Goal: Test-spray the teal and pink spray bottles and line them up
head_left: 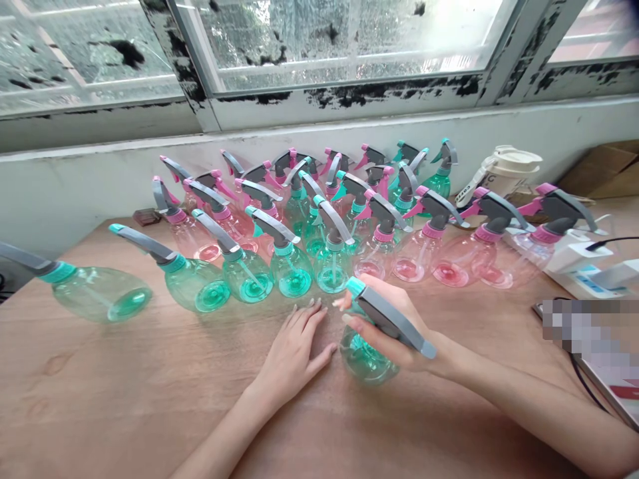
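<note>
Green spray bottle point(372, 362) held at the near side of the table point(150, 399).
Right hand point(403, 303): grip closed around its neck; left hand point(299, 336) flat, empty. Good handling: firm neck hold, trigger unsqueezed, base kept off the standing bottles point(294, 276) beyond.

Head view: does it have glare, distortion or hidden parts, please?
In the head view, the window is nearly washed out in places; the leftmost bottle seems stretched, probably by a wide lens; also in the head view, square blocks cover part of the flat item at right.
</note>
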A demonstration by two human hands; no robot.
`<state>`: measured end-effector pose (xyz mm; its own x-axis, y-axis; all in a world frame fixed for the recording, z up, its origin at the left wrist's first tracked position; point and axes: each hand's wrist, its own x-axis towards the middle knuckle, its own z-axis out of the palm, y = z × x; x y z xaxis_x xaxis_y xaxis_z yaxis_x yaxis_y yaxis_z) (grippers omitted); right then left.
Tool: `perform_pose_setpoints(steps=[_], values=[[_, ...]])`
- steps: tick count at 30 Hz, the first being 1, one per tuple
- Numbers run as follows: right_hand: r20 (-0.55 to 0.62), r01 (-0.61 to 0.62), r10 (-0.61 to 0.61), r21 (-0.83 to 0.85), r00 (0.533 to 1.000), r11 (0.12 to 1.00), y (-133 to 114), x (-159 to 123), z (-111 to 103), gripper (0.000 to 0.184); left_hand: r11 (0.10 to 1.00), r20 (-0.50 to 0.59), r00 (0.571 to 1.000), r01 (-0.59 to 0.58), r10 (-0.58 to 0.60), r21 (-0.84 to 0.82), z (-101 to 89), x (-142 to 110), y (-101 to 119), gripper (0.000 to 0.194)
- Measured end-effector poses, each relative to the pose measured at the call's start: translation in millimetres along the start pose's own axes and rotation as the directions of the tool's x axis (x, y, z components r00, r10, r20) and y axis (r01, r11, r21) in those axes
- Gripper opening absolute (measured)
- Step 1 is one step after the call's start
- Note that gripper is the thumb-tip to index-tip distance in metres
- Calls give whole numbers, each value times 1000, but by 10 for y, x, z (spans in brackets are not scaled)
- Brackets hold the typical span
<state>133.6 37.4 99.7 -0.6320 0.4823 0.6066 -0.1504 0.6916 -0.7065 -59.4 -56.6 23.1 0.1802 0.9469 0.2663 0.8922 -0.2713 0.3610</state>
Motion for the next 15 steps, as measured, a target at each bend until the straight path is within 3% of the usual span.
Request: perform_pose_setpoints(steps=[15], values=[[-36,-25,28,77,999,997,32,-85,33,34,1000,-17,1000,-7,7,-12,28,-17,-21,47]])
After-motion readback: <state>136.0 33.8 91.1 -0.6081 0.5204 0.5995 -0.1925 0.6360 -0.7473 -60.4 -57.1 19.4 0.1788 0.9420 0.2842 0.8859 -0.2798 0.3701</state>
